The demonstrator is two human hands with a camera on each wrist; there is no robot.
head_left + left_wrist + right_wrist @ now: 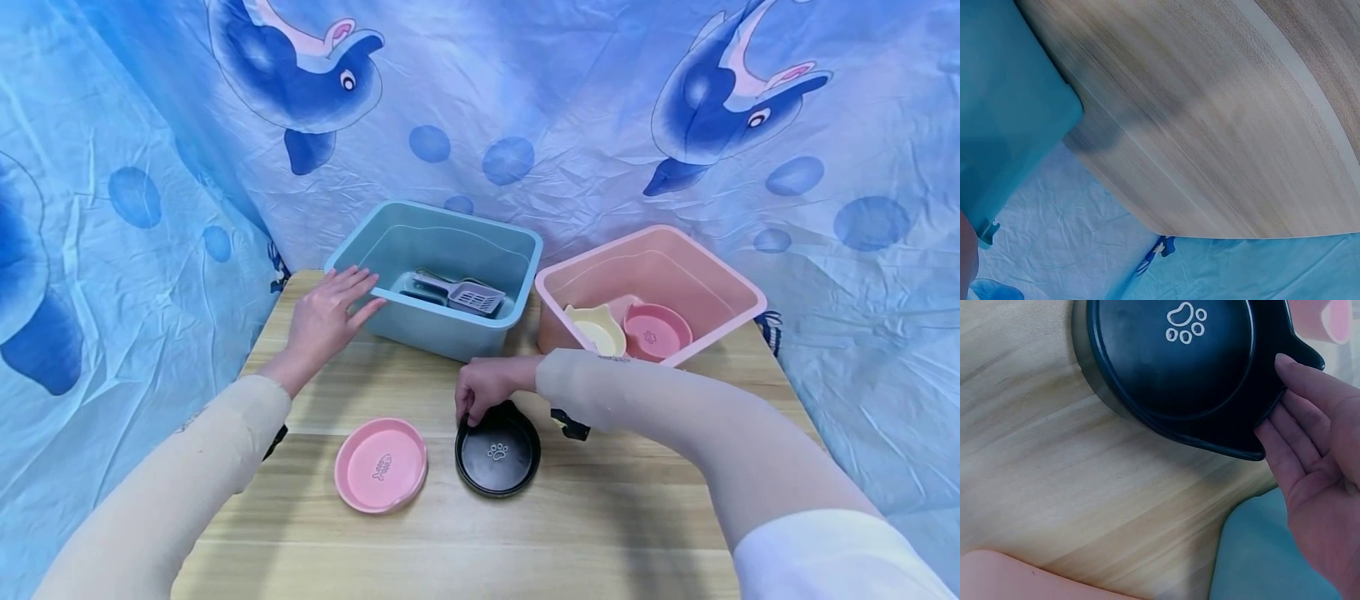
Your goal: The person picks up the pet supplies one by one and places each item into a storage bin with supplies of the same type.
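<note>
My right hand (487, 385) pinches the far rim of a black cat-ear pet bowl (498, 471) with a white paw print. In the right wrist view the thumb lies on the inside of the bowl's rim and the other fingers are beneath it. To the left of it on the table sits a pink pet bowl (386, 483) with a fish-bone print. My left hand (324, 312) has its fingers extended at the near left rim of a blue bin (431, 325); whether it touches the rim is hard to tell. The left wrist view barely shows this hand.
Inside the blue bin lies a grey litter scoop (476, 297) with other dark items partly hidden. A pink bin (652, 250) stands to the right, holding a yellow bowl (603, 321) and a pink bowl (663, 329). Both bins stand toward the back of the wooden table (450, 550).
</note>
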